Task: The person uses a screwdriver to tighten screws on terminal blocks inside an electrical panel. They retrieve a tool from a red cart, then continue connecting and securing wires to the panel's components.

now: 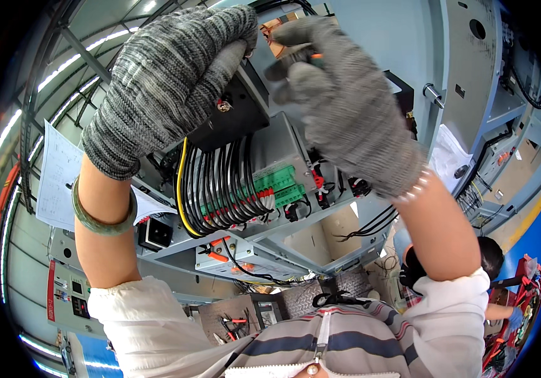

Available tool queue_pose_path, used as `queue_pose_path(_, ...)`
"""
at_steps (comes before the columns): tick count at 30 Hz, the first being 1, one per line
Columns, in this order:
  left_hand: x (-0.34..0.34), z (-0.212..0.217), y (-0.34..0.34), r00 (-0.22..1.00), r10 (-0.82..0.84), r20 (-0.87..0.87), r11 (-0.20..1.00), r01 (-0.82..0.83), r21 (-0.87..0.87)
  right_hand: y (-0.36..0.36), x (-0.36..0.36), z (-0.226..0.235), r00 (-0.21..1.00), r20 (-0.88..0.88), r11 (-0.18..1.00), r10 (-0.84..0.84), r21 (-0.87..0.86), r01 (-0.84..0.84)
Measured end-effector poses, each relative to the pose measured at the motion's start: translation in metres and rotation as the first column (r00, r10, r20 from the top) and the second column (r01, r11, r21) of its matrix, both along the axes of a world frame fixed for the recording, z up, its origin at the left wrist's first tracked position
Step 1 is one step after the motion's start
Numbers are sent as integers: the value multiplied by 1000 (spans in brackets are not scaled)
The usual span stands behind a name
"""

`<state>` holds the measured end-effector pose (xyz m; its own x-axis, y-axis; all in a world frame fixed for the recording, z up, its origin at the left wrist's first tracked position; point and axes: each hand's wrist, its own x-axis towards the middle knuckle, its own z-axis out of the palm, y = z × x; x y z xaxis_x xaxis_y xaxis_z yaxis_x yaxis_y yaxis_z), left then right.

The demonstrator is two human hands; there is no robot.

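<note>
My left hand [169,82], in a grey striped knit glove, is raised over a black box-shaped part [236,116]. Its fingers curl closed around something small at the tips that I cannot make out. Slightly blurred, my right hand [349,101] wears a matching glove and is closed on a dark tool with an orange part [316,58]; the rest of it is hidden in the fingers. Below the hands, a bundle of black wires [220,183] with one yellow wire [185,189] curves down to green terminal blocks [276,183] on a grey unit.
Paper sheets [59,176] with drawings stand at the left. Orange-handled pliers [218,255] lie below the wires. Loose black cable ends [371,223] hang at the right of the metal frame. At the lower right, a person [490,258] is beside a red tool cart [525,309].
</note>
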<state>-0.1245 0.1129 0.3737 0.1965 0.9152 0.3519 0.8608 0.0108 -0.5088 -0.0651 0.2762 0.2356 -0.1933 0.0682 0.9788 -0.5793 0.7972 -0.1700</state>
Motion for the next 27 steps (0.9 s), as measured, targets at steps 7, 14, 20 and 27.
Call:
queue_pose_path(7, 0, -3, -1, 1000, -22, 2, 1000, 22, 22, 23, 83, 2, 929, 305, 929, 208, -359, -91)
queue_pose_path(14, 4, 1, 2, 1000, -14, 11, 999, 15, -33, 43, 93, 1, 981, 179, 939, 74, -345, -8)
queue_pose_path(20, 5, -8, 1, 997, -74, -18, 996, 74, 52, 37, 77, -12, 985, 164, 979, 46, -202, -13)
queue_pose_path(27, -6, 0, 0, 995, -101, 16, 995, 101, 4, 24, 72, -5, 988, 153, 995, 12, -99, 3)
